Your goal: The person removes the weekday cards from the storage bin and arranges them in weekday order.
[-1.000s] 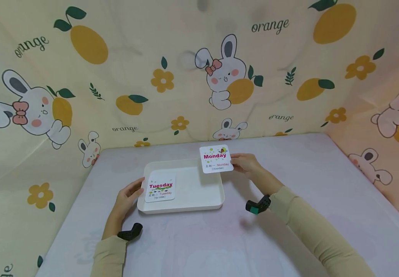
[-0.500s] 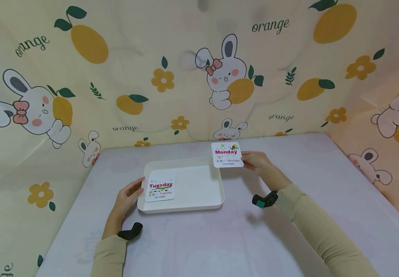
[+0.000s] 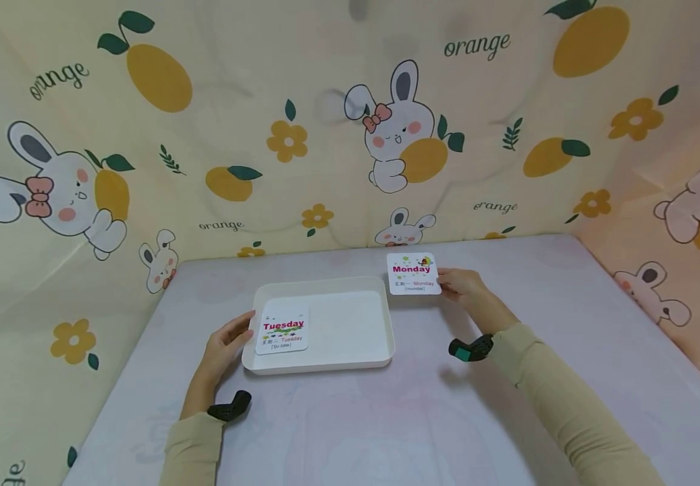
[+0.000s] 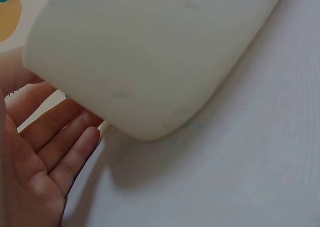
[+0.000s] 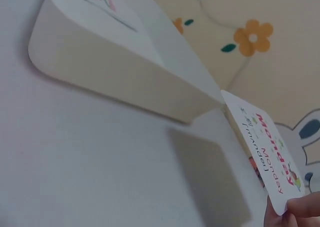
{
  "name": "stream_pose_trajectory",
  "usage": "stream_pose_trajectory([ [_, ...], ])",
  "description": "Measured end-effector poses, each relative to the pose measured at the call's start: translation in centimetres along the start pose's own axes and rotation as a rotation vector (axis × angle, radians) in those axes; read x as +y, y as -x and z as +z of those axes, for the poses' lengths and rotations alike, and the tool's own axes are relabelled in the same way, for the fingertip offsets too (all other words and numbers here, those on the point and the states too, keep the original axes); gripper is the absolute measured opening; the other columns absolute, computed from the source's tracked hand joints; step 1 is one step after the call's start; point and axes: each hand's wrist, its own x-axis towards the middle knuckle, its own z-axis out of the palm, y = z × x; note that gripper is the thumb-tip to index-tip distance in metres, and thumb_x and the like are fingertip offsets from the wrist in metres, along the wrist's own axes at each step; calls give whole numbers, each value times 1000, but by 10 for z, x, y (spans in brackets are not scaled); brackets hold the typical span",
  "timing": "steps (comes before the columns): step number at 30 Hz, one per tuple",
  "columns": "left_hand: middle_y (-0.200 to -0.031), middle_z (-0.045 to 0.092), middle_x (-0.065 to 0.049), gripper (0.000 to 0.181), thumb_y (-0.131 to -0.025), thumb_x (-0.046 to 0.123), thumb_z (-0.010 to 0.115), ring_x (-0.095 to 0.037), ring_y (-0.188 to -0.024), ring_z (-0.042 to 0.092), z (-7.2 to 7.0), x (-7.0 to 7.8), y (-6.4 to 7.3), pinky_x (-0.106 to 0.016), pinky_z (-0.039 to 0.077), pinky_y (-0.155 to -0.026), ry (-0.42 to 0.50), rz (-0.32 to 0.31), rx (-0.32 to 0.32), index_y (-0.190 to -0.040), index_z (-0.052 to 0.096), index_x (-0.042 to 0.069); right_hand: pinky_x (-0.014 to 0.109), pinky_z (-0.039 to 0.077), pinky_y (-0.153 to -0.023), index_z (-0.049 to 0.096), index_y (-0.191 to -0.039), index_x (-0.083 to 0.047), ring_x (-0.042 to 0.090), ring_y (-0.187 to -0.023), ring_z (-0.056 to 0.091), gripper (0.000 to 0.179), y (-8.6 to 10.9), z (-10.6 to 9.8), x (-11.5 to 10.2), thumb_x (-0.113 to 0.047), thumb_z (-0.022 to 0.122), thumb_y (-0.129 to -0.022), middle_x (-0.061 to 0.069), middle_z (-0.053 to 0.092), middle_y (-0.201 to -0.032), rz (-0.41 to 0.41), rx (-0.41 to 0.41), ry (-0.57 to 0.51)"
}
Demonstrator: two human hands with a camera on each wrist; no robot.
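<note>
A white rectangular tray [image 3: 350, 327] stands on the table, and a white card printed "Tuesday" [image 3: 283, 329] lies in its left part. At the tray's left end, my left hand [image 3: 221, 345] holds the rim; in the left wrist view, fingers [image 4: 65, 137] reach below the tray wall [image 4: 135, 77]. My right hand [image 3: 466, 289] pinches a white "Monday" card [image 3: 414, 275] by its right edge, just beyond the tray's back right corner. In the right wrist view, that card [image 5: 270, 152] is raised over the table, its shadow falling below.
A pale cloth-covered table [image 3: 337, 418] extends around the tray. Behind and beside it hangs a cream backdrop [image 3: 337, 162] printed with rabbits, oranges and flowers. Black wrist cameras sit on the left wrist [image 3: 230, 406] and the right wrist [image 3: 471, 348].
The right hand has carried the "Monday" card to the right, from over the tray's back right corner to beyond it. The left hand, tray and "Tuesday" card have stayed in place.
</note>
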Motion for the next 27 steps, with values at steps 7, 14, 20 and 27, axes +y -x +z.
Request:
stream_pose_trajectory([
  [7, -149, 48, -11, 49, -96, 29, 58, 19, -107, 47, 2, -2, 0, 1, 35, -90, 6, 10, -1, -142, 48, 12, 21, 49, -85, 46, -143, -9, 14, -111, 54, 47, -14, -5, 10, -5, 51, -96, 9, 44, -152, 28, 70, -15],
  [14, -151, 46, -10, 51, -97, 32, 56, 10, -115, 49, 1, -2, 1, 1, 34, -91, -6, -6, -4, -143, 46, 12, 21, 51, -85, 48, -141, -9, 11, -103, 54, 46, -25, -7, 21, -6, 54, -96, 9, 46, -151, 57, 99, -55],
  [20, -150, 48, -9, 49, -96, 30, 57, -1, -121, 51, 1, -1, 1, 0, 35, -92, -11, -20, 0, -142, 48, 14, 18, 51, -76, 49, -140, -7, 6, -88, 59, 47, -32, -8, 24, -5, 56, -94, 10, 48, -149, 43, 112, -69],
  [27, -150, 47, -10, 50, -97, 31, 57, -18, -129, 49, -1, 0, 1, 0, 35, -91, -5, -24, -3, -142, 47, 13, 13, 49, -60, 52, -138, -7, 3, -76, 59, 47, -37, -5, 26, -7, 59, -92, 10, 53, -144, 15, 134, -9],
])
